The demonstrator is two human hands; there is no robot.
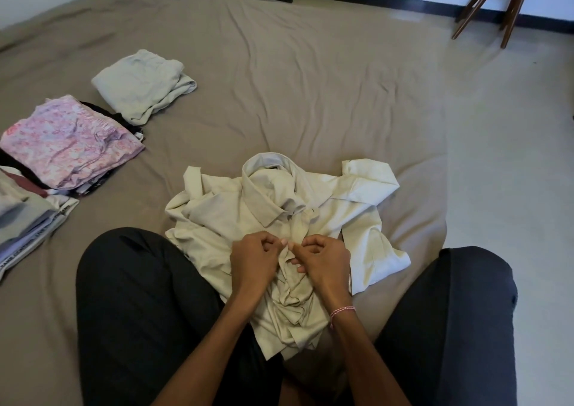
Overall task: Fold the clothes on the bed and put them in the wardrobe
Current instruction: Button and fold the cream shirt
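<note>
A cream collared shirt (254, 206) lies crumpled on the brown bed (295, 79) between my knees, collar away from me, sleeves spread to both sides. My left hand (254, 261) and my right hand (323, 261) sit close together over the shirt's front placket, fingers curled, each pinching the fabric near its middle. The lower part of the shirt bunches up under my wrists.
Folded clothes lie to the left: a pale green piece (143, 85), a pink floral stack (68, 144) and a grey and white pile (28, 222). My dark-trousered knees (139, 297) flank the shirt. A wooden chair (500, 5) stands on the pale floor (512, 157) at the right.
</note>
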